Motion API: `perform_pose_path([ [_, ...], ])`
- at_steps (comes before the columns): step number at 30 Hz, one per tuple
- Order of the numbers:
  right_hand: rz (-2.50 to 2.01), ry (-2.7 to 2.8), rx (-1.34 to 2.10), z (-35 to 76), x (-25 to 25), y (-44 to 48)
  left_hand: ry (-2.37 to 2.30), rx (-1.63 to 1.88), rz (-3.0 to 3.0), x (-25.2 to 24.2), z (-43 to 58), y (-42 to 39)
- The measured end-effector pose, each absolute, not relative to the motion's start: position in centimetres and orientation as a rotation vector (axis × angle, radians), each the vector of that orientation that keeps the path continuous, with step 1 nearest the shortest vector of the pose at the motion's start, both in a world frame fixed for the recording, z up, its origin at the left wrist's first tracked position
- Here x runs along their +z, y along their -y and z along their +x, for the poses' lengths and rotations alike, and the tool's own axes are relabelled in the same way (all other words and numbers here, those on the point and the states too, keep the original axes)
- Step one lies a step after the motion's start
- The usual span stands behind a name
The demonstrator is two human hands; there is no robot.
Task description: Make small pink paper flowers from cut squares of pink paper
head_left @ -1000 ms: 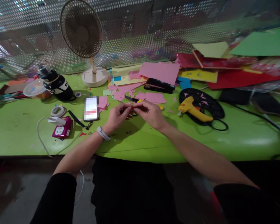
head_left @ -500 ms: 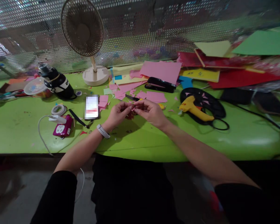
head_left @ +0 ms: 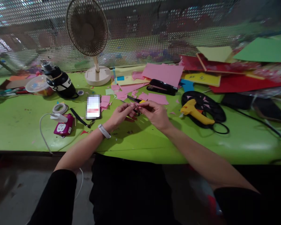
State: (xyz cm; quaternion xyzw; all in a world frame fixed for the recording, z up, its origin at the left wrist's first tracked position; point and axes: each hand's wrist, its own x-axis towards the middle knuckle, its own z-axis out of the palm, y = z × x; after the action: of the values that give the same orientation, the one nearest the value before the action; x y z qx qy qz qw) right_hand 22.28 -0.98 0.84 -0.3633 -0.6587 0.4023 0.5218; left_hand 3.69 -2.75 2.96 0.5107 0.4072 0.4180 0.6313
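Left hand (head_left: 121,114): just left of the middle of the frame, a white band (head_left: 104,131) round its wrist; its grip is closed to a fingertip pinch, thumb pressed towards the forefinger.
Right hand (head_left: 155,115): just right of the middle, facing the other hand with the fingertips almost meeting; its grip is pinched as narrowly, the remaining fingers curled.
Small piece (head_left: 137,106): at the centre of the frame, caught between the two pinches; mostly hidden by fingers, and from here I can't tell what it is.
Scissors (head_left: 133,99): lying just beyond the hands, black blade showing, the rest partly covered.
Pink paper: a large sheet (head_left: 162,72) at upper centre, cut slips (head_left: 105,100) beside the phone (head_left: 93,107) at centre left.
Stapler (head_left: 161,87): black, in front of that large sheet.
Glue gun (head_left: 203,117): yellow, at the right, resting on a black pad (head_left: 219,109).
Socket block (head_left: 63,127): purple, at the left, a white plug (head_left: 59,117) in it; a tape roll (head_left: 60,108) sits just behind.
Bottle (head_left: 63,84): black, tilted, at upper left, next to a clear tub (head_left: 38,85).
Fan (head_left: 87,31): upper left of centre, its base on the green surface (head_left: 140,147).
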Motion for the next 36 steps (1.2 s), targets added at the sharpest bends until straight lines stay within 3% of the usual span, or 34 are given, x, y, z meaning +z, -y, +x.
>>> perform_pose_path([
  [11,-0.948,1.557,0.845,22.4,0.9,0.8,-0.882,0.948,1.274,2.2,3.8,2.7],
  [24,-0.949,1.351,1.301,23.0,0.1,-0.5,-0.848,0.957,1.386,1.8,3.8,2.3],
  [36,-0.996,1.421,1.157,22.4,0.4,0.2,-0.848,0.976,1.386,1.5,3.8,2.2],
])
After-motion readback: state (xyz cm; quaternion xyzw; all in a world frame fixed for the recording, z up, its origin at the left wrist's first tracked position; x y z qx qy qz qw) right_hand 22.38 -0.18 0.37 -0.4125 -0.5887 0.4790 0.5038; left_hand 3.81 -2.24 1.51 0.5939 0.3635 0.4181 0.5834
